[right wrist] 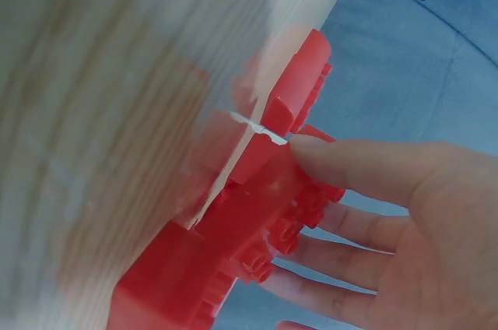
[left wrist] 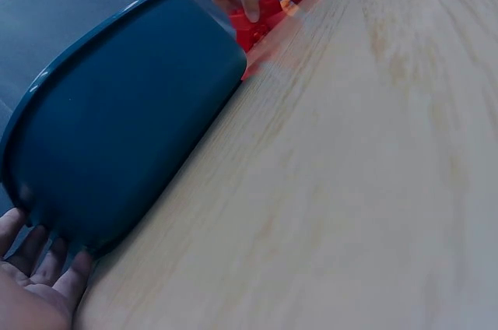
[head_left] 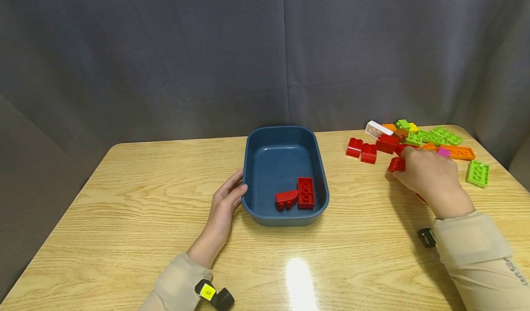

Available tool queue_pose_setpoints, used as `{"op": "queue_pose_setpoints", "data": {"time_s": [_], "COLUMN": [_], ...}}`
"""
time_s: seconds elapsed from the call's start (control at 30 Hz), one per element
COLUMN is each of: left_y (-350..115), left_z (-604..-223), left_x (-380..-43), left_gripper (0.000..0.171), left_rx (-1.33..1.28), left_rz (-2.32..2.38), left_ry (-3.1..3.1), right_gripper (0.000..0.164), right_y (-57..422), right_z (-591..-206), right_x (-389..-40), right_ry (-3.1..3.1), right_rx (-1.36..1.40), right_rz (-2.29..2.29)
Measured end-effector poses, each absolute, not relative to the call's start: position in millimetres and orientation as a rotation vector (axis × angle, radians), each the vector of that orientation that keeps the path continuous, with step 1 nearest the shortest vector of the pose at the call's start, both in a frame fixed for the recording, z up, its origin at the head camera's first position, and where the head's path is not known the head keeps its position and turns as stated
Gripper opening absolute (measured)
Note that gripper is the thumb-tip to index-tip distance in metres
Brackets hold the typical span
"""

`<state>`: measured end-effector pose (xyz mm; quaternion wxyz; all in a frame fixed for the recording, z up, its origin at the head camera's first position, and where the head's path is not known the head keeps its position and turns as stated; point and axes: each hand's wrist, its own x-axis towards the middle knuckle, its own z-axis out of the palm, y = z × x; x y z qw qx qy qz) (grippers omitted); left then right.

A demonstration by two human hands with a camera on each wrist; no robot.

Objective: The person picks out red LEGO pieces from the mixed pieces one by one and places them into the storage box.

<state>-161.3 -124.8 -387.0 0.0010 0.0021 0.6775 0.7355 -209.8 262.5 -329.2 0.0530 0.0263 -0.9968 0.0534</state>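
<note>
A blue plastic bin (head_left: 277, 164) stands mid-table with two red toy bricks inside, a curved one (head_left: 286, 198) and a rectangular one (head_left: 305, 193). My left hand (head_left: 223, 205) rests against the bin's left wall, fingers extended; the left wrist view shows the fingertips at its side. Over at the right, my right hand (head_left: 430, 177) pinches a red brick (right wrist: 257, 205) between thumb and fingers, its studs toward the fingers. More red bricks lie right around it, including a red brick (right wrist: 159, 283) in the right wrist view's foreground.
Left of the right hand lie two small red bricks (head_left: 354, 147) and a larger red block (head_left: 387, 143). Behind are a white brick (head_left: 377, 129), green bricks (head_left: 432, 137) and an orange brick (head_left: 457, 152). A lime brick (head_left: 478, 174) sits near the right edge. A grey curtain (head_left: 207, 62) hangs behind.
</note>
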Motion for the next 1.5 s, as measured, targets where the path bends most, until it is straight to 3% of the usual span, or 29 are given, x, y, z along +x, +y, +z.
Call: {"op": "queue_pose_setpoints", "data": {"time_s": [0.87, 1.5], "left_y": [-124.8, -124.9], "left_z": [-386.2, -385.9], "left_x": [-161.0, -160.9], "left_gripper": [0.049, 0.049], "left_rx": [0.014, 0.002], "left_rz": [2.314, 2.309], "left_ry": [2.119, 2.117], "right_gripper": [0.029, 0.051], "right_y": [222.4, 203.3], "right_z": [-313.4, -307.0], "right_x": [-197.7, -193.5], "right_ry": [-2.721, -2.616], "right_rx": [0.267, 0.341], "right_rz": [0.180, 0.245]}}
